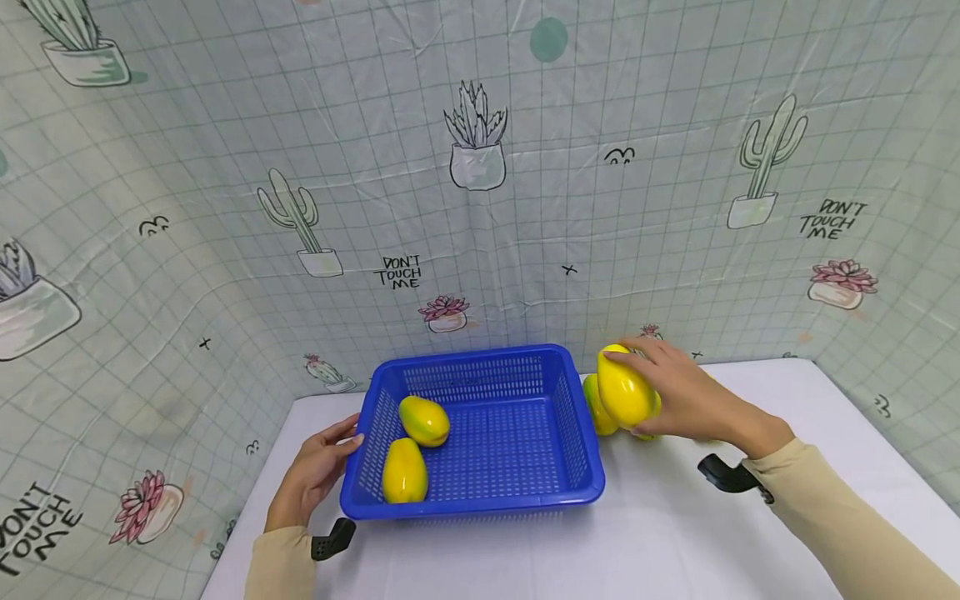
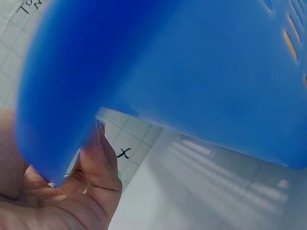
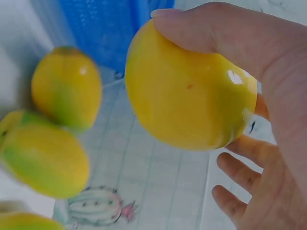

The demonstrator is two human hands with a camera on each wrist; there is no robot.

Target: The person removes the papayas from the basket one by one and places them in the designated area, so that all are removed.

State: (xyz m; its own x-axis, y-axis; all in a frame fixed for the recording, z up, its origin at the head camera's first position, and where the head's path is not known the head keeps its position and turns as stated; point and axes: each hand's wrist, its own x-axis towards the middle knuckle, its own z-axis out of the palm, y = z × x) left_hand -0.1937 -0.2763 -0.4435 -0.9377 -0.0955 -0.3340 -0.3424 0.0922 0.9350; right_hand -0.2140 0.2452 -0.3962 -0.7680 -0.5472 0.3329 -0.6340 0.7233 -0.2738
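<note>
My right hand grips a yellow mango between thumb and fingers, raised just right of the blue plastic basket. In the right wrist view the thumb lies over this mango and some fingers are spread below it. My left hand holds the basket's left rim, and in the left wrist view its fingers curl at the blurred blue rim. Inside the basket, at its left side, lie two mangoes, an upper one and a lower one.
Behind the held mango, more yellow-green mangoes lie on the white table; the right wrist view shows an upright one, a tilted one and part of another. A cactus-print curtain stands behind the table.
</note>
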